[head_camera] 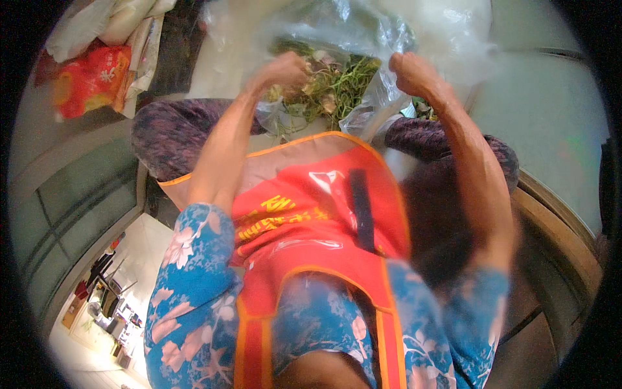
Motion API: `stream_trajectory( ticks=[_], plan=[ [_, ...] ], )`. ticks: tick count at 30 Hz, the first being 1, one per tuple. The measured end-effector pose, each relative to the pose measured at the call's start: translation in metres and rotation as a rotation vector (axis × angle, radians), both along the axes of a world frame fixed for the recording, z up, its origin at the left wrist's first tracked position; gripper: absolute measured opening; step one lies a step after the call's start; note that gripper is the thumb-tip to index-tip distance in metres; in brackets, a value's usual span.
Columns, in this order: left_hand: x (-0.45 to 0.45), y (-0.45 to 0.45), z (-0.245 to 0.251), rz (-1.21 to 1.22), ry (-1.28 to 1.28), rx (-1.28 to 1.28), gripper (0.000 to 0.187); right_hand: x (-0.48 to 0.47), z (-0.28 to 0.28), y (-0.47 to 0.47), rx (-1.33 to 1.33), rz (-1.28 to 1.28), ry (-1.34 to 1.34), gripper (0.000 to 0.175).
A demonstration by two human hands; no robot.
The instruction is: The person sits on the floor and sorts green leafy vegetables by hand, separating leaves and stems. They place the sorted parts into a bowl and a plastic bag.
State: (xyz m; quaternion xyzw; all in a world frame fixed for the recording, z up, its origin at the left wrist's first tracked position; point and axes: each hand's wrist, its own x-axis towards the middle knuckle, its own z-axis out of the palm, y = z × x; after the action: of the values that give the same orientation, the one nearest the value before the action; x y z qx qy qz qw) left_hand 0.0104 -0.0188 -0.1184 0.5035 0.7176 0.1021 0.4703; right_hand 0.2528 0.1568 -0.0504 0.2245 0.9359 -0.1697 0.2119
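Note:
A heap of green plant stems and leaves [340,90], mixed with some pale brown dry bits, lies before me, partly in and under clear plastic. My left hand [286,70] is closed at the heap's left edge; it is blurred, and what its fingers hold cannot be told. My right hand [413,73] is a fist closed on the clear plastic bag [384,82] to the right of the heap. The plastic spreads beyond both hands, up to the top of the view. A red apron [311,204] with orange edging covers my lap.
At the upper left lies a red printed bag [95,80] beside white plastic bags [77,31]. My bent knees in patterned trousers [180,131] flank the heap. A few more leaves [425,109] show near my right wrist. Through an opening at lower left, a bright room shows.

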Motion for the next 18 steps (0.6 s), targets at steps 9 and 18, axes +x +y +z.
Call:
stream_trajectory(
  ticks=[9,18],
  plan=[
    [-0.012,-0.003,0.122,0.358,-0.613,0.235,0.037,-0.022,0.010,-0.012,-0.162,-0.013,0.520,0.046],
    [-0.001,-0.004,0.103,0.389,-0.533,0.232,0.035,-0.052,0.041,-0.026,-0.768,-0.486,0.751,0.024]
  ],
)
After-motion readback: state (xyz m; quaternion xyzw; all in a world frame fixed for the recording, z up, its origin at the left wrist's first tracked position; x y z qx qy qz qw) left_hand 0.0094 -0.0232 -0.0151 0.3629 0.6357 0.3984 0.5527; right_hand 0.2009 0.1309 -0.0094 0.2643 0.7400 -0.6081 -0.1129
